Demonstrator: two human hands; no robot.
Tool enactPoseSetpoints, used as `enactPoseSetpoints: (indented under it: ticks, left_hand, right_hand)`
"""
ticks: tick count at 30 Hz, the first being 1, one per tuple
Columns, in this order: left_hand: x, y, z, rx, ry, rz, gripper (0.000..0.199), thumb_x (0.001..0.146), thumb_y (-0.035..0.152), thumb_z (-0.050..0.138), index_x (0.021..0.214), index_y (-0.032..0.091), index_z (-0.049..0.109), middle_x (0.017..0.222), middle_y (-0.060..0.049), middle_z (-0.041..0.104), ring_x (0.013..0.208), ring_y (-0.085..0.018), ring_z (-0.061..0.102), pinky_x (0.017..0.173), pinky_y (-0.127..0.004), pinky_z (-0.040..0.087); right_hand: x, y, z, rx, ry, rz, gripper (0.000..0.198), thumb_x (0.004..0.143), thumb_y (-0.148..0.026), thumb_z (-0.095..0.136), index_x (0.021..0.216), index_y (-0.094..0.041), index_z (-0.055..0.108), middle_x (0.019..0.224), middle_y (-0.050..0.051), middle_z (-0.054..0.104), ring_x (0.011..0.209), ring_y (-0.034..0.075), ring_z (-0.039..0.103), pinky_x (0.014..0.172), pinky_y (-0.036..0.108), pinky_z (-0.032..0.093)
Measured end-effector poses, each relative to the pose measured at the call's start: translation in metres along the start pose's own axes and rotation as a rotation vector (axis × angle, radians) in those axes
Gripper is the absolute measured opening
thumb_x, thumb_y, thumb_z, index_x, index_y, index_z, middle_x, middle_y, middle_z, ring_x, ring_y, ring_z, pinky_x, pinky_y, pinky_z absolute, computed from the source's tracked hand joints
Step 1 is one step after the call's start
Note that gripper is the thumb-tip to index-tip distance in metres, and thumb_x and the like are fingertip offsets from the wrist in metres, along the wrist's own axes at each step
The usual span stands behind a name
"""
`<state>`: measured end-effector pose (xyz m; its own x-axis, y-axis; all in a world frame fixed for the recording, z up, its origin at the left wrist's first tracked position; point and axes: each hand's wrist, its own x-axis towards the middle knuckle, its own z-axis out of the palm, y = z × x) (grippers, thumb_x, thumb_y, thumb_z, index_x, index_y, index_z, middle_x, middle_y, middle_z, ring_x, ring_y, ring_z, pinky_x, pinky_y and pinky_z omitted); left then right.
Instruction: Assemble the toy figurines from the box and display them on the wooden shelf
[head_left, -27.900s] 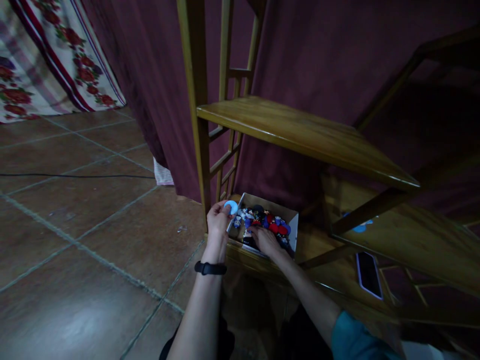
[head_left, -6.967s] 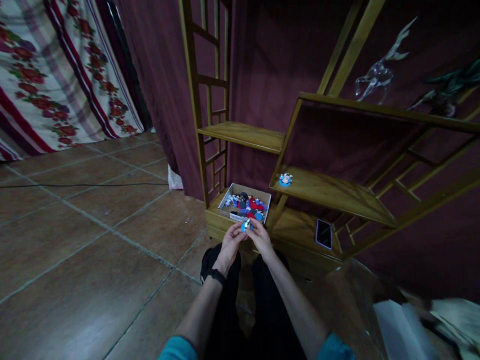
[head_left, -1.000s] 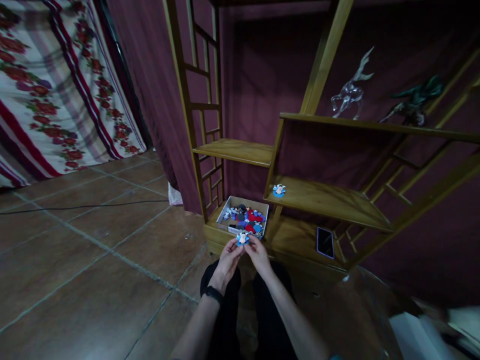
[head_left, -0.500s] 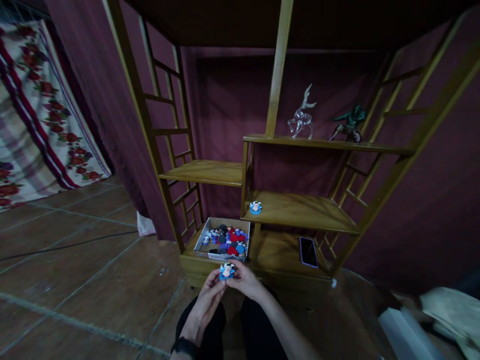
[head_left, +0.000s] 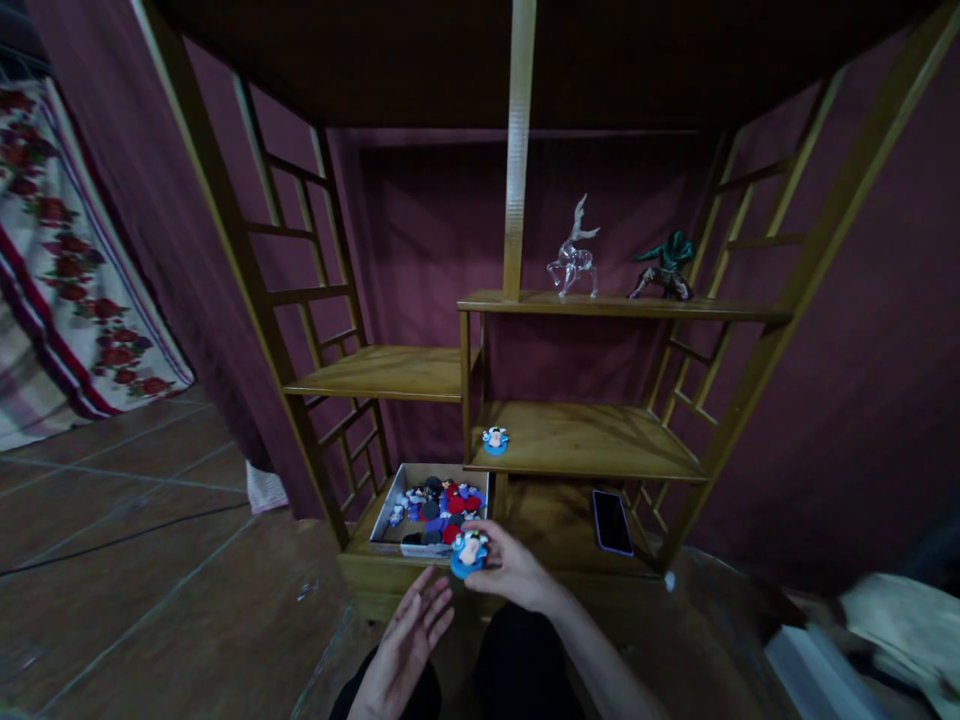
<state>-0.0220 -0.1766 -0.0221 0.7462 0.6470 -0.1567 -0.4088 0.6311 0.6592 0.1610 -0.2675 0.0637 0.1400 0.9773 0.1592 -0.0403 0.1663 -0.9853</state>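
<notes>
My right hand grips a small cartoon figurine on a round blue base, held in front of the shelf unit. Just below and to the left of it, my left hand is empty, its fingers apart. A similar figurine stands upright at the left front corner of the middle right shelf. Behind my hands, a shallow cardboard box on the bottom shelf holds several small figurines with red, black, purple and blue bases.
On the upper right shelf stand a clear deer figurine and a green-caped figure. A phone lies on the bottom right shelf. The left shelf is above the box. A dark cable crosses the floor at left.
My left hand has let go of the figurine and moved down and left. My right hand now holds it alone, slightly further right. The view has shifted.
</notes>
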Motion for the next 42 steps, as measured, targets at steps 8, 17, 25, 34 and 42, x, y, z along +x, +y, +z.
enactPoseSetpoints:
  ticks: [8, 17, 25, 34, 42]
  left_hand:
    - [0.001, 0.006, -0.002, -0.018, 0.050, -0.021, 0.041, 0.079, 0.036, 0.060, 0.119, 0.026, 0.060, 0.129, -0.009, 0.055, 0.125, -0.026, 0.044, 0.107, -0.044, 0.030]
    - [0.009, 0.009, -0.013, -0.052, 0.037, -0.074, 0.046, 0.078, 0.041, 0.058, 0.123, 0.030, 0.057, 0.131, -0.008, 0.053, 0.128, -0.027, 0.039, 0.108, -0.046, 0.027]
    - [0.010, 0.014, -0.019, -0.059, -0.015, -0.104, 0.043, 0.080, 0.042, 0.055, 0.122, 0.031, 0.058, 0.132, -0.008, 0.052, 0.131, -0.028, 0.035, 0.109, -0.047, 0.022]
    - [0.010, 0.019, -0.018, -0.049, 0.003, -0.115, 0.046, 0.080, 0.045, 0.054, 0.124, 0.031, 0.056, 0.134, -0.008, 0.051, 0.130, -0.028, 0.036, 0.108, -0.047, 0.024]
    - [0.014, 0.017, -0.020, -0.052, -0.010, -0.120, 0.046, 0.080, 0.044, 0.054, 0.124, 0.030, 0.055, 0.134, -0.009, 0.050, 0.128, -0.028, 0.039, 0.107, -0.046, 0.027]
  right_hand:
    - [0.060, -0.080, -0.110, -0.073, 0.364, -0.264, 0.064, 0.057, -0.024, 0.075, 0.117, -0.024, 0.051, 0.107, 0.005, 0.064, 0.096, 0.020, 0.062, 0.088, 0.037, 0.048]
    - [0.146, -0.068, -0.165, -0.215, 0.494, -0.159, 0.048, 0.048, -0.014, 0.071, 0.094, -0.019, 0.058, 0.077, -0.002, 0.065, 0.073, 0.015, 0.062, 0.081, 0.037, 0.049]
    - [0.182, -0.049, -0.158, -0.226, 0.379, -0.146, 0.049, 0.046, -0.008, 0.071, 0.092, -0.017, 0.059, 0.075, -0.004, 0.065, 0.069, 0.013, 0.061, 0.076, 0.031, 0.050]
    - [0.188, -0.038, -0.159, -0.261, 0.321, -0.142, 0.050, 0.046, -0.005, 0.070, 0.093, -0.016, 0.060, 0.080, -0.001, 0.067, 0.072, 0.014, 0.063, 0.075, 0.031, 0.051]
    - [0.185, -0.042, -0.155, -0.353, 0.318, -0.135, 0.046, 0.050, -0.004, 0.070, 0.094, -0.017, 0.063, 0.087, 0.002, 0.070, 0.080, 0.018, 0.065, 0.080, 0.036, 0.052]
